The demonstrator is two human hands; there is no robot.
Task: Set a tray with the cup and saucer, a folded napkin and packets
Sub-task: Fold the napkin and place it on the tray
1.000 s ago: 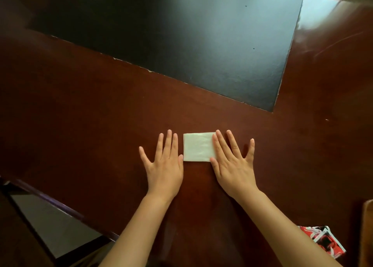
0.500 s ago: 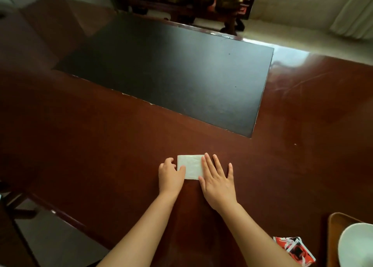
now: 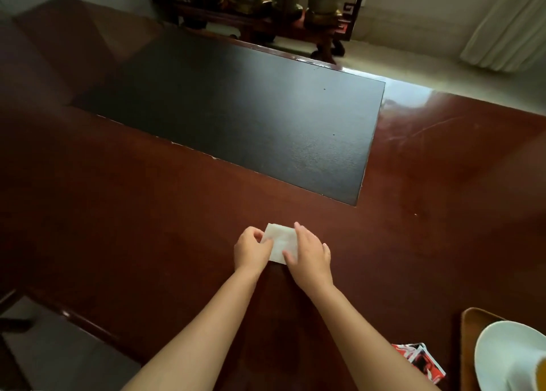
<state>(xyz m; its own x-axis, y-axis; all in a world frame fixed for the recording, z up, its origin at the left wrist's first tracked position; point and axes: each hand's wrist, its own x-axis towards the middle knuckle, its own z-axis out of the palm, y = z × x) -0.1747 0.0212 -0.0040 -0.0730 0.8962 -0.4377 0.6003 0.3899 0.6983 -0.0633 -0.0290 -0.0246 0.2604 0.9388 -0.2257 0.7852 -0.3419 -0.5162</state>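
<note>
A small white folded napkin lies on the dark wooden table in front of me. My left hand is curled, its fingertips pinching the napkin's left edge. My right hand rests over the napkin's right side, fingers bent onto it. At the lower right a wooden tray carries a white saucer, cut off by the frame edge. Red, white and black packets lie on the table just left of the tray. A cup is not clearly visible.
A large black inset panel fills the table's middle beyond the napkin. The table's near-left edge drops to grey floor. Carved wooden furniture and a pale curtain stand beyond the far edge.
The view has tilted up, bringing tray and saucer into sight. My left hand went from flat beside the napkin to pinching its left edge; the right fingers curled on it, and the napkin has turned slightly.
</note>
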